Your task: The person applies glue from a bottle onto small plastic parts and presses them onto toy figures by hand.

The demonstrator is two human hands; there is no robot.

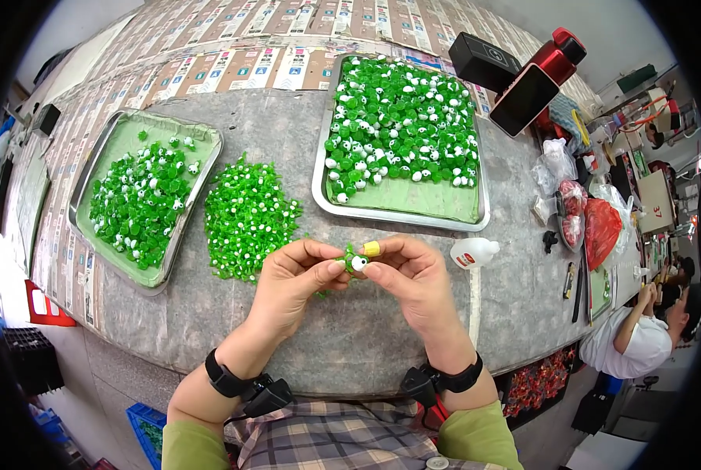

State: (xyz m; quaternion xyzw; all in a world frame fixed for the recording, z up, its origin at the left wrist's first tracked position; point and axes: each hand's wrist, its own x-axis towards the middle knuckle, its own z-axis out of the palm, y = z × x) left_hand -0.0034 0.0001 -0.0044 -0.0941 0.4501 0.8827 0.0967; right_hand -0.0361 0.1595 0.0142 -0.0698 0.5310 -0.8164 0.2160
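Both my hands up over the grey-covered table [343, 337], near the middle, with one green jelly-like plastic piece with a white eyeball bead [357, 263] between them. Left hand [292, 280]: thumb and index pinched on the green side. Right hand [413, 278]: thumb pressed at the eyeball, index curled in behind. Yellow sleeve [372, 248] at my right index fingertip, likely a finger cover, too small to be sure. Risks: thumb pushing off-centre could twist the eyeball or pop it out; a loose pinch on something this small could drop it, and with the pile of loose green pieces [252, 215] just beyond my left hand, it'd be hard to pick out again. A careless swing of my right hand could knock the white plastic bottle [474, 253] just beside it. Piece itself: bright translucent green, little knobs sticking out, glossy white ball with one dark pupil facing up; my fingertips hide part of it. Similar green-and-white pieces sit in the left metal tray [115, 147] and fill most of the right metal tray [437, 205], green liner showing along its near edge.
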